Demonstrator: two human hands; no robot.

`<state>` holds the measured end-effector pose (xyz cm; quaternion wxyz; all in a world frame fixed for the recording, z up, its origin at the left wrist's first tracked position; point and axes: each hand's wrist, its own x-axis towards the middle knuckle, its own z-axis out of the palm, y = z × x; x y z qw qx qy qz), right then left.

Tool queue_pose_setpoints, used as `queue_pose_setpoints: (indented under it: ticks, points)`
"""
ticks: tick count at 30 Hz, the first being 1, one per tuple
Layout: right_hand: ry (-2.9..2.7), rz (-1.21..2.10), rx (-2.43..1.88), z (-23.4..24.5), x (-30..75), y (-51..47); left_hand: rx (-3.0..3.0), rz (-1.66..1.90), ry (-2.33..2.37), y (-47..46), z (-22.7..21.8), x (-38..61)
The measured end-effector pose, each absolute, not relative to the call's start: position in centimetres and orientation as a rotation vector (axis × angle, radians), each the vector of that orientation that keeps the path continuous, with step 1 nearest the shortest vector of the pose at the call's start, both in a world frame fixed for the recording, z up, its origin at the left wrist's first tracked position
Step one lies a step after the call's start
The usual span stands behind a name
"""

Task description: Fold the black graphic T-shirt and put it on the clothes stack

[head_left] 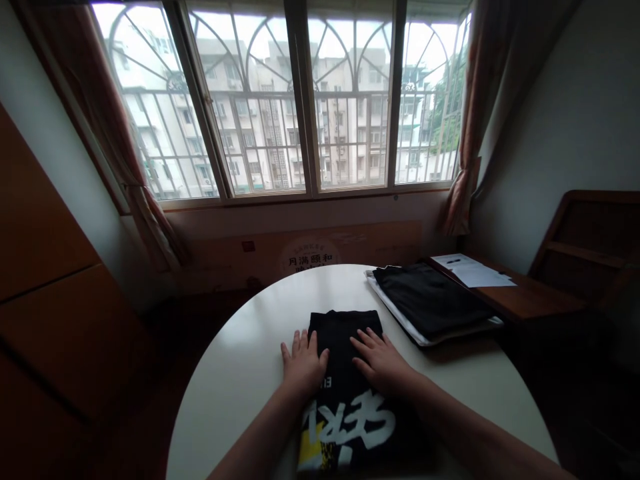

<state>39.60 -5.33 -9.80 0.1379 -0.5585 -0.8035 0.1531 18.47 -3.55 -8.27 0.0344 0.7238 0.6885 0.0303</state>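
A black T-shirt (345, 333) with white lettering and a yellow patch lies folded into a long strip on the round white table (235, 360). My left hand (303, 363) rests flat along its left edge, fingers spread, partly on the cloth and partly beside it. On the right edge of the shirt lies my right hand (381, 363), palm down with its fingers apart. Neither hand grips the cloth. The near end of the shirt runs out of the bottom of the picture, and my right forearm covers some of its right side.
A stack of folded dark and white clothes (433, 300) sits at the table's back right. Beyond it stands a wooden chair or bench (540, 293) with papers (473, 272) on it. An orange-brown cabinet (55, 320) is at the left. A barred window and curtains (465, 180) are ahead.
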Motion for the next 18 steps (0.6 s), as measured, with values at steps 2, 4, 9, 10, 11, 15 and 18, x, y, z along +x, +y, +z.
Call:
queue_pose_setpoints:
  ticks: [2, 4, 9, 10, 11, 15, 18]
  points:
    - [-2.323, 0.45, -1.619, -9.8, 39.6, -5.3, 2.217, 0.084, 2.137, -3.6, -8.2, 18.5]
    - [-2.33, 0.462, -1.62, -9.8, 39.7, -5.3, 2.203, 0.082, 2.146, -3.6, -8.1, 18.5]
    - [-2.328, 0.487, -1.615, -9.7, 39.9, -5.2, 2.147, 0.096, 2.186, -3.2, -7.6, 17.8]
    - [-2.325, 0.491, -1.61, -9.7, 39.9, -5.2, 2.131, 0.098, 2.203, -3.0, -7.5, 17.5]
    - [-2.323, 0.494, -1.605, -9.7, 40.0, -5.2, 2.116, 0.098, 2.223, -2.9, -7.5, 17.2]
    - [-2.27, 0.448, -1.609, -9.5, 40.2, -5.1, 2.121, 0.121, 2.302, -2.6, -7.2, 16.3]
    - [-2.175, 0.33, -1.57, -9.2, 40.4, -5.0, 2.161, 0.15, 2.323, -2.6, -7.1, 16.1]
